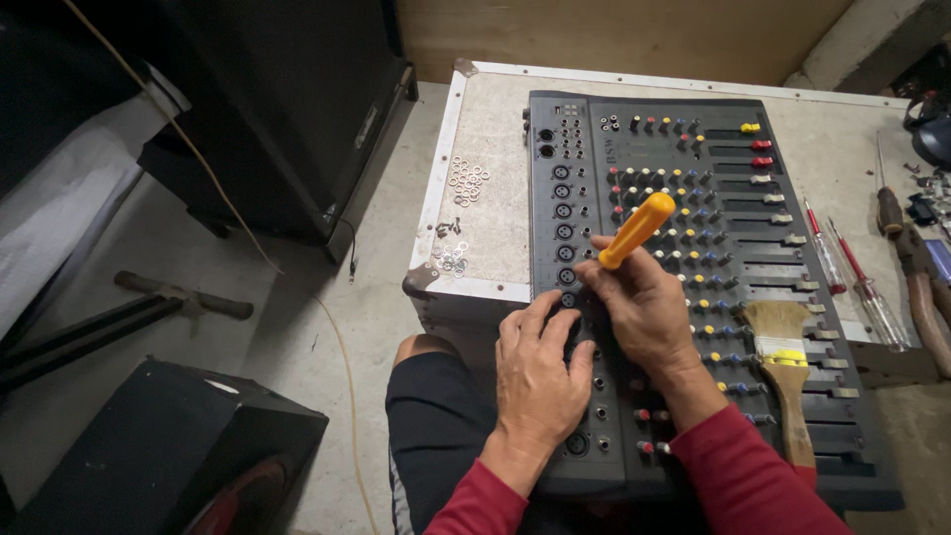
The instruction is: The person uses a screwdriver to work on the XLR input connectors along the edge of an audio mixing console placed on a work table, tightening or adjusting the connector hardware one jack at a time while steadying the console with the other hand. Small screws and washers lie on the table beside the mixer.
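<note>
Head view, lower centre of the frame: my left hand [538,372] lies palm down on the audio mixer [693,287], fingers spread moderately and slightly curled, fingertips resting on the column of round sockets along the mixer's left edge. It grips nothing; it presses flat on the panel.

My right hand [644,307] sits just beside it, toward the centre of the frame, closed around a screwdriver with an orange handle [636,230]. The handle projects up and to the right from between my thumb and fingers. The shaft and tip are hidden below my hand, so I cannot tell what they touch.

The mixer lies flat on a worn grey case [485,198] with metal edging, and fills the centre and right of the frame. A paintbrush [788,367] with a wooden handle rests on the mixer's fader section, right of my right hand. Small metal washers and nuts [468,181] lie in two clusters on the case, left of the mixer. Two red-handled screwdrivers [842,260] lie at the right edge of the frame.
</note>
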